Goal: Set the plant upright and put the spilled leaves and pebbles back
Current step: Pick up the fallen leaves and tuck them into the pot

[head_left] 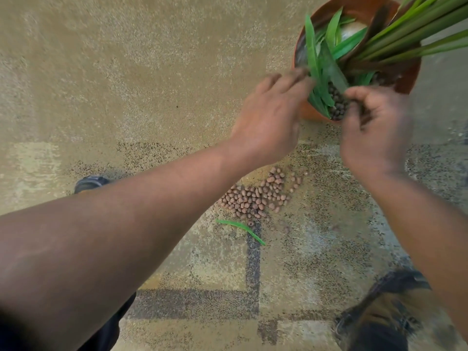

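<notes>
Round terracotta pot (407, 79) standing upright near the far right corner of the carpet (126, 84), smooth orange-brown rim, long stiff green stems (415, 31) leaning out toward the right edge. Inside the pot: flat, narrow, pointed leaves (316, 64), glossy green, lying loose against the near wall; beside them a small patch of dark round pebbles (338, 105); behind them something pale and rounded, not clear what.

Left hand (268, 122) reaching to the near left rim, fingers stretched almost straight and relaxed, tips blurred at the leaves, touching or just beside them, cannot tell which. Right hand (372, 127) at the near rim, fingers curled inward above the dark pebbles; whether pinching a leaf or pebbles, cannot tell, because of blur.

On the carpet, just before the pot and between both forearms: heap of spilled pebbles (255, 196), light brown, small, oval and matte, spread in a loose triangle. Just beside its near edge, one single curved green leaf (243, 230), thin and pointed.

Carpet short, coarse, sandy beige with darker speckled bands. Dark shoe (91, 182) near the left edge, another (387, 315) at the near right corner
</notes>
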`<act>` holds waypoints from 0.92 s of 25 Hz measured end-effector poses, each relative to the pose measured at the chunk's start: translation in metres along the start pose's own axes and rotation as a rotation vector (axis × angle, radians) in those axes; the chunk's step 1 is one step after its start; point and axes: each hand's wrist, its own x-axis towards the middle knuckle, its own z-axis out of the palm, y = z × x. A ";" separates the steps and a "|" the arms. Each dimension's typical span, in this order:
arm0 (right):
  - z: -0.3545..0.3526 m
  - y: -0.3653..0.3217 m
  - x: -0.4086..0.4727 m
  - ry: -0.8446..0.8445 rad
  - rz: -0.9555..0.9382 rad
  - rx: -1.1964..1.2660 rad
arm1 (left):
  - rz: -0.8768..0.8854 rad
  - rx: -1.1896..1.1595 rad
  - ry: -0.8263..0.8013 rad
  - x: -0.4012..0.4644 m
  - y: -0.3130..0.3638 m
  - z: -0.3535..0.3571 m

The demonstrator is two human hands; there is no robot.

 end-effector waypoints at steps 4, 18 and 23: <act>0.016 -0.016 -0.011 -0.162 0.054 -0.165 | 0.059 0.101 -0.050 -0.006 -0.013 0.006; 0.094 -0.014 -0.193 -1.277 0.274 -0.216 | -0.269 0.062 -0.837 -0.187 -0.086 0.094; 0.106 -0.011 -0.214 -1.337 0.297 -0.184 | -0.151 0.216 -0.931 -0.189 -0.082 0.101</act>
